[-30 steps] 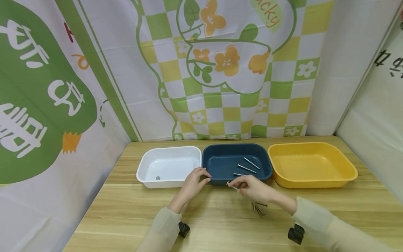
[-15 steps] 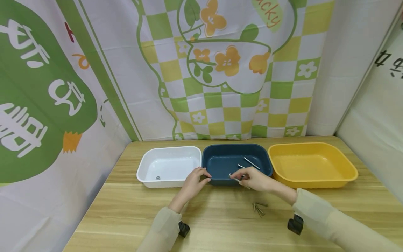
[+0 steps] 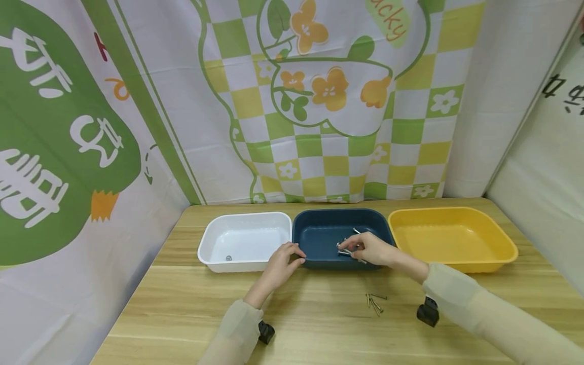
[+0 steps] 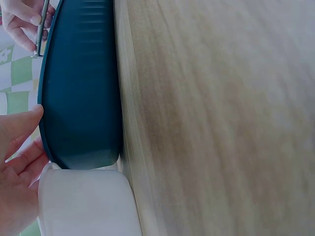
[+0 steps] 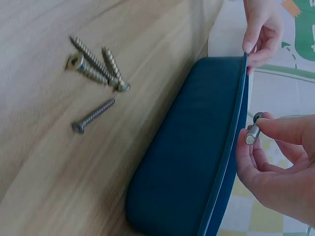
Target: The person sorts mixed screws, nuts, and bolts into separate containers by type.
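Note:
My right hand (image 3: 371, 249) pinches a silver bolt (image 5: 252, 134) between thumb and fingertips, over the dark blue bin (image 3: 317, 237). In the left wrist view the bolt's long threaded shank (image 4: 41, 29) shows, head end down the frame. Several similar silver bolts lie inside the blue bin, partly hidden behind that hand; the head of one bolt (image 3: 356, 230) peeks out above it. My left hand (image 3: 282, 263) grips the near left corner of the blue bin's rim, beside the white bin (image 3: 246, 266), with the thumb (image 4: 30, 117) at the edge.
A small metal piece (image 3: 228, 258) sits in the white bin. To the right stands the yellow bin (image 3: 449, 266). Several brass-coloured screws (image 3: 375, 304) lie on the wooden table (image 3: 319, 329) in front of the blue bin. Printed cloth (image 3: 292, 147) hangs behind.
My right hand has risen from the blue bin's near edge and moved forward over its inside, carrying the bolt. The left hand has stayed at the rim.

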Action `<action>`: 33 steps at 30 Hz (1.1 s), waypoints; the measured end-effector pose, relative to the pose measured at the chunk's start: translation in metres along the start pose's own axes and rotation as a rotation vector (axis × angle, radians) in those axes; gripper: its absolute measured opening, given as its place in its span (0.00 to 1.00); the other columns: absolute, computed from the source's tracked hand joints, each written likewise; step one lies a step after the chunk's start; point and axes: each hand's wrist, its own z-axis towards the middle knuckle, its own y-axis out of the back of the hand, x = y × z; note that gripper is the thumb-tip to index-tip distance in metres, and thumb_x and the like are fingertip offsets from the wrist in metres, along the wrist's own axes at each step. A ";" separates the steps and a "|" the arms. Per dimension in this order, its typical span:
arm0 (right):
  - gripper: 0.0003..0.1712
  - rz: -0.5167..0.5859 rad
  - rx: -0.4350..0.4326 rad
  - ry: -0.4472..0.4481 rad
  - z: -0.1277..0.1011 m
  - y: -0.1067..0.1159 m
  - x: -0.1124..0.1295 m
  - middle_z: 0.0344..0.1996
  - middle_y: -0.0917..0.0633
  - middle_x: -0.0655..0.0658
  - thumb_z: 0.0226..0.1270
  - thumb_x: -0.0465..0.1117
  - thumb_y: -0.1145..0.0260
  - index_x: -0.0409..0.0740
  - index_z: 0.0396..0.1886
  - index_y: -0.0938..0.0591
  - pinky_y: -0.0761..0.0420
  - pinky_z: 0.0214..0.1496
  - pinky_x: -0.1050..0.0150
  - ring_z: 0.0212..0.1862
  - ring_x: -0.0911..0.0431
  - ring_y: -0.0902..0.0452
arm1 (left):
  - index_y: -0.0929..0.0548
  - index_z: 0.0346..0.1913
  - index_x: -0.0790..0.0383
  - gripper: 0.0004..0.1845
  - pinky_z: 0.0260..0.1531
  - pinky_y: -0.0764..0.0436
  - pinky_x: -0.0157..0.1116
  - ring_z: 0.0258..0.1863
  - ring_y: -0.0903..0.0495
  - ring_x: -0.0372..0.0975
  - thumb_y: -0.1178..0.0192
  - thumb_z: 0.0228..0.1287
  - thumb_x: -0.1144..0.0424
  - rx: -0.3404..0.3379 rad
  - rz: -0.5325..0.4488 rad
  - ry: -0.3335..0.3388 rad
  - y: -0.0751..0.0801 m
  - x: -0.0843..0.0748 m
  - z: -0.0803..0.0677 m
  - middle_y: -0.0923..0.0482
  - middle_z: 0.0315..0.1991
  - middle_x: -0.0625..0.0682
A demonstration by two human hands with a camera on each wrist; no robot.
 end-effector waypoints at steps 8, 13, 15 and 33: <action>0.18 -0.070 -0.017 -0.042 0.008 0.010 -0.006 0.40 0.23 0.34 0.56 0.23 0.47 0.33 0.46 0.22 0.32 0.19 0.68 0.24 0.58 0.32 | 0.20 0.35 0.59 0.04 0.53 0.31 0.40 0.55 0.31 0.44 0.42 0.57 0.64 0.002 0.000 0.004 -0.001 0.001 0.000 0.24 0.40 0.51; 0.18 -0.087 -0.004 -0.044 0.012 0.013 -0.009 0.40 0.22 0.33 0.55 0.22 0.47 0.31 0.46 0.23 0.32 0.18 0.69 0.17 0.61 0.36 | 0.20 0.35 0.59 0.04 0.53 0.31 0.40 0.54 0.31 0.45 0.42 0.57 0.64 -0.001 0.005 0.002 -0.002 0.002 0.000 0.24 0.40 0.51; 0.18 -0.091 -0.001 -0.046 0.014 0.014 -0.010 0.39 0.22 0.34 0.55 0.22 0.47 0.31 0.46 0.23 0.33 0.18 0.69 0.15 0.61 0.37 | 0.20 0.35 0.59 0.04 0.53 0.31 0.40 0.54 0.31 0.44 0.41 0.57 0.64 -0.002 0.002 0.004 -0.002 0.002 0.000 0.24 0.40 0.51; 0.18 -0.103 0.013 -0.045 0.028 0.014 -0.018 0.45 0.23 0.32 0.52 0.20 0.47 0.28 0.44 0.23 0.31 0.27 0.68 0.39 0.49 0.28 | 0.20 0.35 0.59 0.04 0.52 0.30 0.41 0.54 0.30 0.45 0.41 0.57 0.64 -0.014 0.003 -0.010 -0.002 0.002 0.000 0.24 0.39 0.51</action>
